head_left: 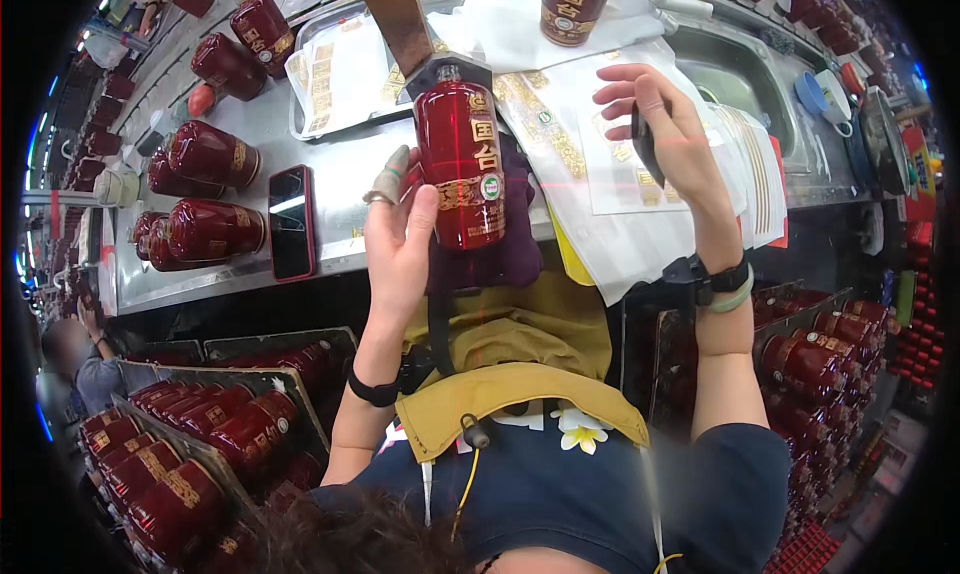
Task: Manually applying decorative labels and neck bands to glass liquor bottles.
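Observation:
A dark red glossy bottle (463,199) with gold decoration and a small round green-and-white sticker lies in front of me, its neck toward a dark support at the wooden post. Under it is a purple cloth pad (522,224). My left hand (398,239) is open at the bottle's left side, thumb near its lower edge; whether the thumb touches cannot be told. Covers sit on two of its fingers. My right hand (668,124) hovers above sheets of gold labels (630,149), fingers stretched leftward, with a dark flat tool (645,146) held against the palm.
More red bottles (215,229) lie on the metal table at left, beside a phone (292,222). A label tray (340,74) and wooden post (397,19) are beyond. Another bottle (577,6) stands on white cloth, near a sink (735,79). Bottle crates (300,414) flank me.

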The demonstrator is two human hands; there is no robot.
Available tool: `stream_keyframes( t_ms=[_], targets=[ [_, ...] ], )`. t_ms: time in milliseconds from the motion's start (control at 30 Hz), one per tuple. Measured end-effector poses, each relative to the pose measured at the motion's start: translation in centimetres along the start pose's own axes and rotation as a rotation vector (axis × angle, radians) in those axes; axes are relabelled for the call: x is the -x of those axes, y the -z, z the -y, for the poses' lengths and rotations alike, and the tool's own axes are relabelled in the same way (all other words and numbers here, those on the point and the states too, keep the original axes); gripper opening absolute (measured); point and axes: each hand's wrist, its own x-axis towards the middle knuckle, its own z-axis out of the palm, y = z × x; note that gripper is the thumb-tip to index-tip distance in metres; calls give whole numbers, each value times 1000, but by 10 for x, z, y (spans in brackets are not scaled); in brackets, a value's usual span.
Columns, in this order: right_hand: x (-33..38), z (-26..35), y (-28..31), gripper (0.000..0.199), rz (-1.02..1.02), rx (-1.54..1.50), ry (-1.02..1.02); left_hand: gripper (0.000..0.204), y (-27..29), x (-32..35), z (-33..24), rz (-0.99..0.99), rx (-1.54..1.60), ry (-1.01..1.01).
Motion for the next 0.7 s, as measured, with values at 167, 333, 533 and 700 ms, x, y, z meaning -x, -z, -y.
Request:
stream_keyframes(
  t_ms=[167,333,533,700],
  targets=[
    [14,11,-26,55,4,158,-123,65,10,-7,-5,106,-125,-58],
    [26,5,-68,42,-34,443,141,74,12,-17,4,119,25,48],
    [32,2,-100,18,-16,611,734,86,10,-18,1,167,79,75],
    [54,8,-108,20,195,641,974,87,11,-22,0,190,122,112]
  ],
)
